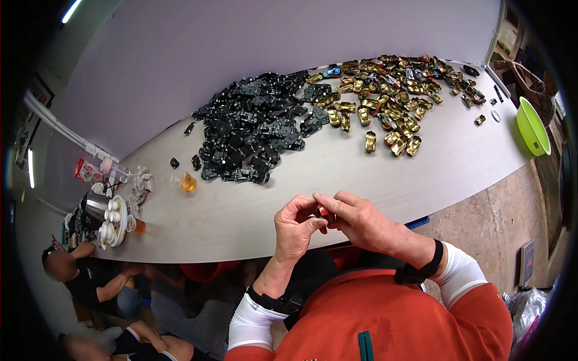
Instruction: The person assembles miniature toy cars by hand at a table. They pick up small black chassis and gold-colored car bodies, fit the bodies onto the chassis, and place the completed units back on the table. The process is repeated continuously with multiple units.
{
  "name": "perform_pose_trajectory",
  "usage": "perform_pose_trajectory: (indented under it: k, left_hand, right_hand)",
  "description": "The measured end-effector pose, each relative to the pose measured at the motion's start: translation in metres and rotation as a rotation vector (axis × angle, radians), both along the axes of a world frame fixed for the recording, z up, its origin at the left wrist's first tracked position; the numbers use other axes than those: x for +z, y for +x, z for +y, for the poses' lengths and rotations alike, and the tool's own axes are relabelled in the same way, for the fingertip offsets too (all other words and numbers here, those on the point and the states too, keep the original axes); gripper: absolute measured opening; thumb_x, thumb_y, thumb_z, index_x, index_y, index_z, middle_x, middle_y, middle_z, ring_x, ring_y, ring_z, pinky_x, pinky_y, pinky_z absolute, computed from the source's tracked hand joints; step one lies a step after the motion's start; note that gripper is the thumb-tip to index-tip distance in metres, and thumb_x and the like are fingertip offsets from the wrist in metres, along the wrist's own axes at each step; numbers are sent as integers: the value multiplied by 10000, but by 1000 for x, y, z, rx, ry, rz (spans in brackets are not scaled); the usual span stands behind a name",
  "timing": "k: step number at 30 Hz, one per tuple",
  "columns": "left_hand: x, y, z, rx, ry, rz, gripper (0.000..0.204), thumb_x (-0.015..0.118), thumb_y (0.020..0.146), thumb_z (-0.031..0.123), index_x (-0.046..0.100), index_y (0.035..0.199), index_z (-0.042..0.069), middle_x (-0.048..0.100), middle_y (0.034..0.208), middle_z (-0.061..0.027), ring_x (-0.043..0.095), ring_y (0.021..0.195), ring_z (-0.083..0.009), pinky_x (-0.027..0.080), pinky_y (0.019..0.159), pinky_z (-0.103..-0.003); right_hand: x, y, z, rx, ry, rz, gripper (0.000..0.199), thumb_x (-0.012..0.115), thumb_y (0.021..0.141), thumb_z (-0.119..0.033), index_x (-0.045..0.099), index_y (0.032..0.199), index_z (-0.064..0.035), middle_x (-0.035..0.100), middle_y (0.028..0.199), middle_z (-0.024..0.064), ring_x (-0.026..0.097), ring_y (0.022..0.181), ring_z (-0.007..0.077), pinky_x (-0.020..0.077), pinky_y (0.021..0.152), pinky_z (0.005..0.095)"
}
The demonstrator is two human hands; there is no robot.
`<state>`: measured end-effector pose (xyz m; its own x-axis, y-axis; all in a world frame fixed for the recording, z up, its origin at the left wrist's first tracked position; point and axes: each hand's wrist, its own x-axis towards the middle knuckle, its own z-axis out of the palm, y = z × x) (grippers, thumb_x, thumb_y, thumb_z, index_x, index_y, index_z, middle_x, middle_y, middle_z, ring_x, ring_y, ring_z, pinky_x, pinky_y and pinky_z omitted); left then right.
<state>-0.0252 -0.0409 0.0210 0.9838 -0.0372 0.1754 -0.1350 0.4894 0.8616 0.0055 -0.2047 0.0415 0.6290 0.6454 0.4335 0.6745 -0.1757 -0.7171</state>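
Close to the table's near edge, both my hands pinch a small red and black toy car [323, 212]. The fingers and thumb of my left hand [294, 228] close on one side of it. From the other side, my right hand [367, 224] grips it with bent fingers. Much of the toy car is hidden by my fingertips. Beyond my hands lies a big heap of black toy car chassis [250, 123]. To its right spreads a pile of gold toy car bodies [394, 99], with some blue and red ones among them.
A green basin [532, 127] sits by the table's right end. On the left are a cup of amber drink [188, 182], a crumpled cloth [141, 185] and a tray of white cups [123, 219]. Two people sit at lower left. The pale table [235, 213] meets a wall behind.
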Motion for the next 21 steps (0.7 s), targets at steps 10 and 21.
perform_pose_trajectory:
  k: [10, 21]
  left_hand:
    - [4, -3, 1, -25, 134, 3, 224, 659, 748, -44, 523, 917, 11, 576, 813, -52, 574, 663, -102, 505, 508, -219]
    - [2, -3, 1, 11, 225, 227, 340, 669, 741, -37, 474, 1009, 42, 538, 835, -54, 494, 488, -53, 372, 350, -154]
  right_hand:
    - [4, 0, 1, 19, -3, 8, 649, 602, 715, 91, 386, 1299, -93, 520, 867, 115, 601, 748, 263, 525, 643, 343]
    - [-17, 6, -2, 87, 126, 740, 423, 664, 730, 20, 479, 1110, 1, 620, 939, 98, 600, 820, 144, 510, 629, 268]
